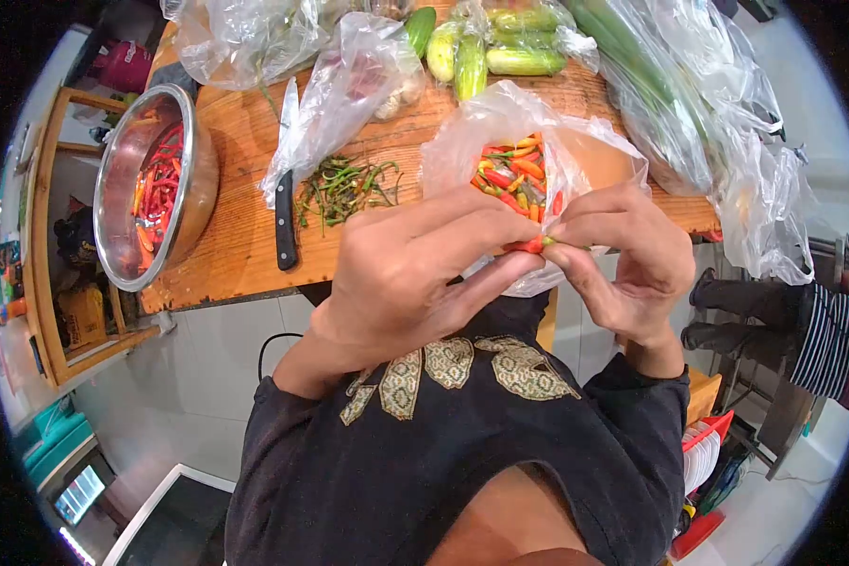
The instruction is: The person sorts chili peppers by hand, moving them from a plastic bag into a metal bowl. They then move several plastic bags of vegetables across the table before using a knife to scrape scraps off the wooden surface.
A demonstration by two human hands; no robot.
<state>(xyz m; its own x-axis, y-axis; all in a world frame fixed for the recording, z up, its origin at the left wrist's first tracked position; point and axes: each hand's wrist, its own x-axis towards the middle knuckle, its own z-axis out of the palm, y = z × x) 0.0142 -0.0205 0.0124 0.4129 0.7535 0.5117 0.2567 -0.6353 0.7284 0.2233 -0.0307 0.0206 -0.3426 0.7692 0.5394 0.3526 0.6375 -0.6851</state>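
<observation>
Between my two hands is a small red chili [530,245]. My left hand [424,264] is closed, with its thumb and fingers pinching the chili's red body. At the chili's green stem end, the thumb and fingertips of my right hand [623,259] are pinched together. Just beyond my hands an open plastic bag [462,132] holds red, orange and yellow chilies [519,174]. A pile of green stems [344,193] lies on the wooden table [241,160], left of the bag. Beside the stems rests a knife [286,222] with a black handle.
A metal bowl [208,179] with red chilies stands at the table's left end. Along the back lie bagged cucumbers [526,62], a bag of garlic and onions [354,80], and long green leaves in plastic [651,94]. A person in a striped top [825,340] is at the right.
</observation>
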